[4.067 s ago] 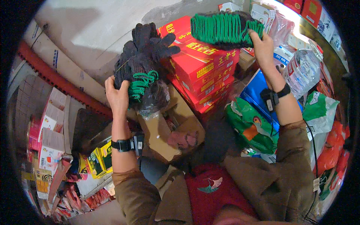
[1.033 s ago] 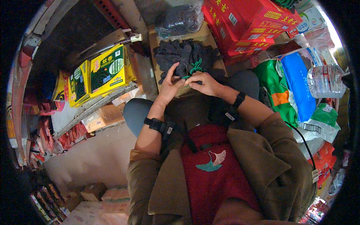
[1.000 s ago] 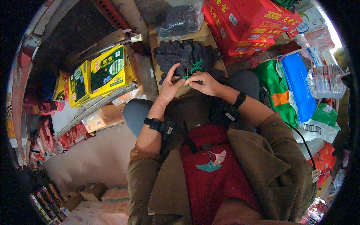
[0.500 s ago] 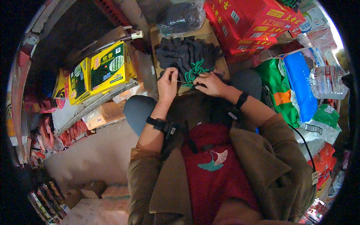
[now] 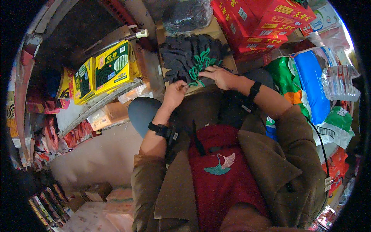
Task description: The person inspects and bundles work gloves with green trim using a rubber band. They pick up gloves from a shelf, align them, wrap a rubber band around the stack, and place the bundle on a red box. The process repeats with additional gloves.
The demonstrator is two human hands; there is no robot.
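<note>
The bundle of dark knitted gloves with green cuffs [image 5: 193,62] lies on an open cardboard box [image 5: 228,63] in front of the person, below the red cartons [image 5: 262,21]. The left hand [image 5: 174,94] has its fingers pinched together on a green cuff at the bundle's near edge; the right hand [image 5: 220,76] lies flat on the cuffs, fingers apart. The step looks like sorting the pile; separating one pair would call for a steady pull while the right hand pins the rest.

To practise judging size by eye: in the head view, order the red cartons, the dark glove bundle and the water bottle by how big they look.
1. red cartons
2. dark glove bundle
3. water bottle, though the fisheye rim shrinks it
</note>
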